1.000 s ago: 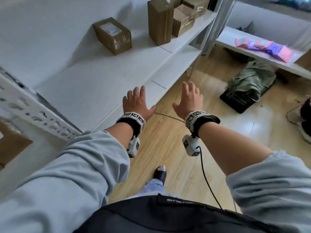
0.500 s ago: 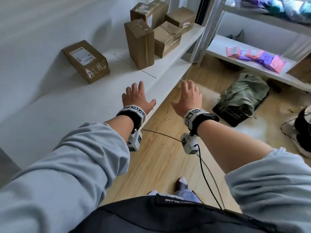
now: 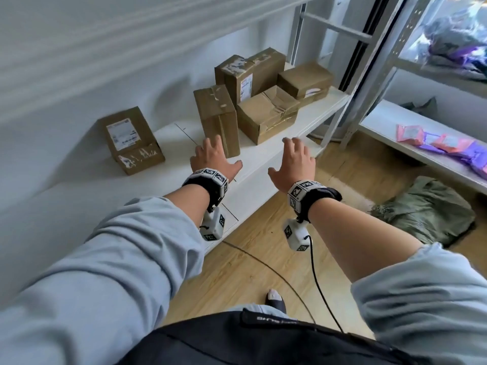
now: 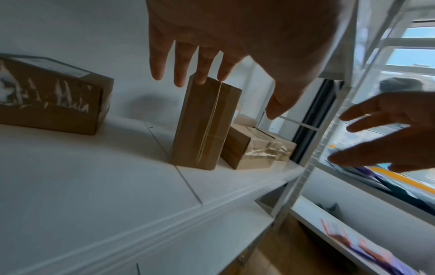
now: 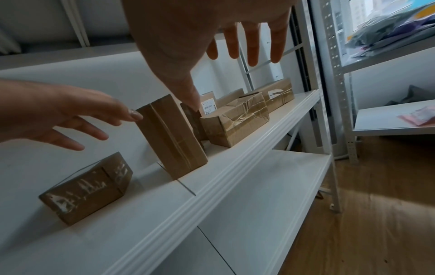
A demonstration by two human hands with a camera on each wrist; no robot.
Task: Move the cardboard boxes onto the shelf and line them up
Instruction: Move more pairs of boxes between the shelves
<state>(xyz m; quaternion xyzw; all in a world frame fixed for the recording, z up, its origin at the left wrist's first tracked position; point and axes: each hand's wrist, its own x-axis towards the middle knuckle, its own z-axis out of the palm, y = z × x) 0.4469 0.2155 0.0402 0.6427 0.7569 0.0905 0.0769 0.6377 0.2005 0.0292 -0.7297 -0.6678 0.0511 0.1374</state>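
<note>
White shelf [image 3: 266, 151] at frame centre carries the boxes. We hold both hands spread, gripping nothing. Upright box [image 3: 217, 119], long axis vertical, stands just beyond our left hand [image 3: 210, 160]; our right hand [image 3: 295, 164] hovers farther right, lower.

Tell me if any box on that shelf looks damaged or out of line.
The crumpled box has a dented, creased top under wrinkled tape. The labelled box sits apart at the left, turned askew to the shelf edge.
</note>
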